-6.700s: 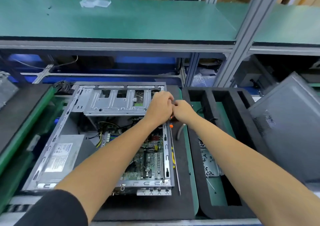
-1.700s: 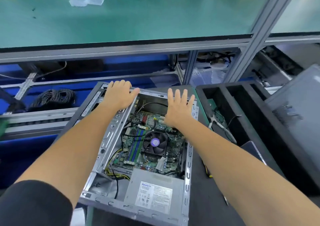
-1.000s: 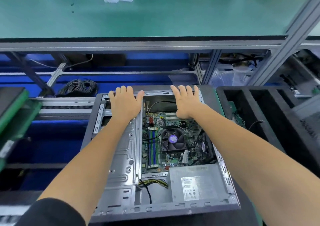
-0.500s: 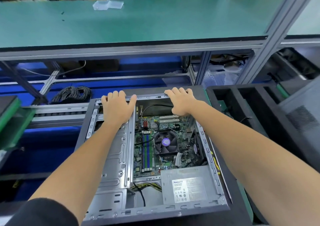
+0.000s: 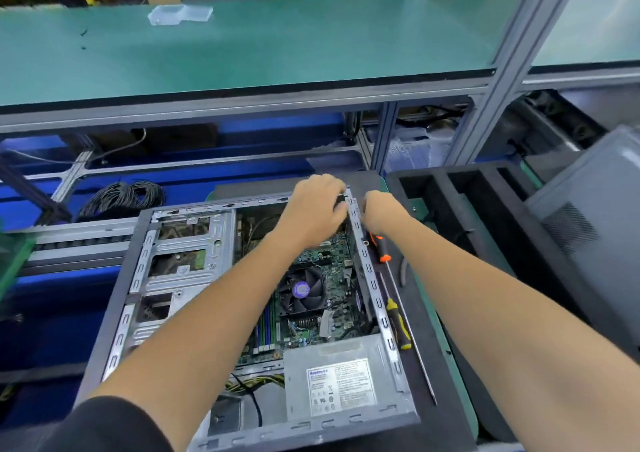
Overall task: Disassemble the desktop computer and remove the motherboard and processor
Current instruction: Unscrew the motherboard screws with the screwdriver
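A small dark part, too blurred to name, is pinched by the left hand (image 5: pixel 317 205) at the far right corner of the case (image 5: pixel 263 431). The fingers of the right hand (image 5: pixel 381 209) are curled just outside the same corner; whether anything is held in that grip cannot be told. Both arms are stretched forward, the left across the open case, the right along its right rail. The motherboard (image 5: pixel 332 261) lies flat inside, with the fan (image 5: pixel 300 290) over the processor and the power supply (image 5: pixel 341 379) nearer. The board is judged stiff but fragile and light; it should be taken by its edges. Two screwdrivers (image 5: pixel 380 249) lie beside the case on the tabletop (image 5: pixel 446 375).
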Available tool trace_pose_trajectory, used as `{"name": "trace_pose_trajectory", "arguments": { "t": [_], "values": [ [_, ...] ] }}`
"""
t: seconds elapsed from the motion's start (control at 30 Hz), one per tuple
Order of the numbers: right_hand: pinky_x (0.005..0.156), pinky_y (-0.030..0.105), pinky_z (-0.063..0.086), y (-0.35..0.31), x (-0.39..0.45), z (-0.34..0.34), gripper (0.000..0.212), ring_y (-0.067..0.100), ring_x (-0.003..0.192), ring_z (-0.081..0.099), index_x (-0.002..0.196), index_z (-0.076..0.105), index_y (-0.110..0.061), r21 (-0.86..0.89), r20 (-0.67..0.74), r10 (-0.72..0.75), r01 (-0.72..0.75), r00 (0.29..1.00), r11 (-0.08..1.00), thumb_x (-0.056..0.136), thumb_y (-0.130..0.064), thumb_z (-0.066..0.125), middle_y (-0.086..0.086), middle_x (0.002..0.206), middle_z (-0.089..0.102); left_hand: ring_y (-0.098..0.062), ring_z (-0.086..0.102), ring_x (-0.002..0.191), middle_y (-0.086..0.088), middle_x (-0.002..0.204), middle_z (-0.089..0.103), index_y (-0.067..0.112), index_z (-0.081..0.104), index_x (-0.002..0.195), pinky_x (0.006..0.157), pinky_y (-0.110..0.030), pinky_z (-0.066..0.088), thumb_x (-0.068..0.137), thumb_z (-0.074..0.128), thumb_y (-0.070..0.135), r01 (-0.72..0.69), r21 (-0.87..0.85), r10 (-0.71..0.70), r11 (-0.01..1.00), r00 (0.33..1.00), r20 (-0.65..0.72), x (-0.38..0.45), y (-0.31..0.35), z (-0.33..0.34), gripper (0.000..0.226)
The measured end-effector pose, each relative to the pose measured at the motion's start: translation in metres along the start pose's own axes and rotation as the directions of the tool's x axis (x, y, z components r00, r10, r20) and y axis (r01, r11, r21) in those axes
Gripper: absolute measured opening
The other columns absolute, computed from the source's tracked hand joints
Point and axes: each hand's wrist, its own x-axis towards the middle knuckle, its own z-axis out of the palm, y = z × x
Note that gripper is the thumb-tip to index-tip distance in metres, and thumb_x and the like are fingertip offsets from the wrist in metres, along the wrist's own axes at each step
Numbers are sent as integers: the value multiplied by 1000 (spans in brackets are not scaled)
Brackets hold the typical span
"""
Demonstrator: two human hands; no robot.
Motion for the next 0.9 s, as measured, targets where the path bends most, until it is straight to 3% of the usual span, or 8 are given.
{"name": "trace_pose_trajectory", "arguments": {
  "t": [0.1, 0.27, 0.37, 0.57, 0.7, 0.77, 0.83, 0.9],
  "values": [
    [69, 33, 42, 10, 5, 16, 9, 35, 93, 60, 98, 54, -2, -12, 23, 59, -59, 998, 998, 92, -4, 48, 18, 107, 62, -23, 54, 106, -4, 111, 63, 10, 63, 109, 95, -37, 36, 94, 50, 26, -88, -22, 90, 996, 994, 70, 6, 16, 12, 26],
    [75, 38, 47, 28, 8, 40, 25, 39, 105, 59, 118, 54, -2, 125, -37, 160, -154, 986, 980, 95, -11, 47, 23, 117, 57, -24, 40, 132, -6, 102, 66, 9, 64, 82, 114, -38, 19, 96, 36, 17, -121, 67, 99, 990, 960, 263, 17, 27, 30, 32],
    [88, 45, 51, 31, 11, 49, 30, 40, 109, 57, 122, 50, 0, 140, -7, 198, -195, 980, 971, 95, -14, 48, 23, 121, 54, -23, 45, 125, -5, 98, 69, 11, 70, 83, 110, -34, 19, 91, 38, 16, -146, 109, 110, 983, 954, 280, 22, 29, 34, 34],
    [100, 40, 41, 32, 20, 58, 43, 34, 127, 46, 132, 33, -2, 124, 89, 271, -281, 958, 952, 97, -19, 51, 21, 139, 38, -23, 49, 119, -5, 97, 68, 11, 72, 84, 109, -31, 17, 87, 34, 16, -136, 27, 129, 990, 976, 178, 19, 26, 38, 38],
    [96, 41, 44, 38, 18, 64, 37, 35, 123, 51, 129, 39, -1, 93, 90, 266, -274, 960, 957, 96, -15, 49, 21, 135, 47, -24, 37, 134, -8, 128, 58, 7, 67, 104, 112, -28, 11, 92, 46, 9, -48, -189, 76, 981, 986, 149, 15, 25, 40, 24],
    [97, 40, 44, 36, 16, 57, 38, 34, 126, 50, 130, 38, 0, 46, 72, 219, -223, 973, 974, 96, -13, 50, 19, 135, 49, -21, 34, 135, -8, 139, 48, 7, 59, 117, 111, -25, 17, 95, 49, 14, 9, -326, 20, 945, 996, 85, 10, 24, 38, 25],
    [95, 40, 43, 28, 16, 37, 35, 36, 125, 51, 127, 40, -1, 49, -16, 171, -170, 985, 984, 96, -13, 51, 19, 133, 50, -16, 45, 118, -5, 123, 54, 9, 57, 112, 100, -25, 35, 95, 50, 17, 18, -383, -65, 924, 992, -110, 3, 17, 32, 20],
    [86, 39, 42, 16, 16, 1, 36, 39, 120, 52, 125, 41, -1, 85, -117, 126, -116, 985, 990, 95, -18, 52, 20, 130, 51, -9, 49, 85, 3, 95, 54, 13, 55, 100, 74, -23, 40, 93, 49, 15, 50, -424, -174, 904, 950, -259, -4, 5, 22, 10]
  ]
}}
